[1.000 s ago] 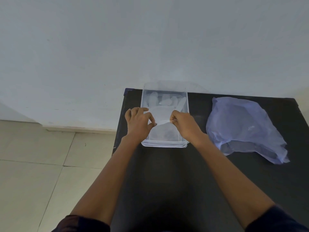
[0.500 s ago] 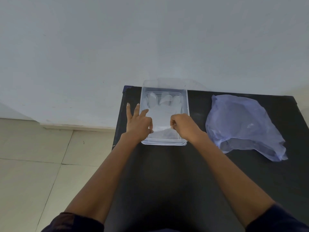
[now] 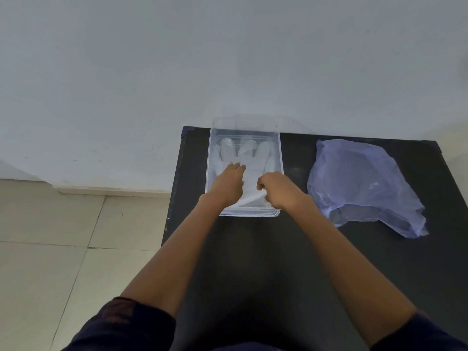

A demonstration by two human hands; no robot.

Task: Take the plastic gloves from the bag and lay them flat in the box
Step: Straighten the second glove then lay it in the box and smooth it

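A clear plastic box (image 3: 280,158) stands at the back left of the black table. Inside it a translucent plastic glove (image 3: 250,158) lies spread out, its fingers pointing to the wall. My left hand (image 3: 229,182) rests flat on the glove's palm area with fingers extended. My right hand (image 3: 278,190) is curled over the glove's cuff at the near right of the box, pinching the edge. A crumpled pale blue plastic bag (image 3: 362,183) lies to the right of the box.
The black table (image 3: 253,262) ends at a left edge near the box, with tiled floor (image 3: 50,262) below. A white wall (image 3: 228,59) runs right behind the box and bag.
The glove went down into the box and now lies spread. My left hand let go of the cuff and moved forward onto the glove, palm down. My right hand stayed at the cuff.
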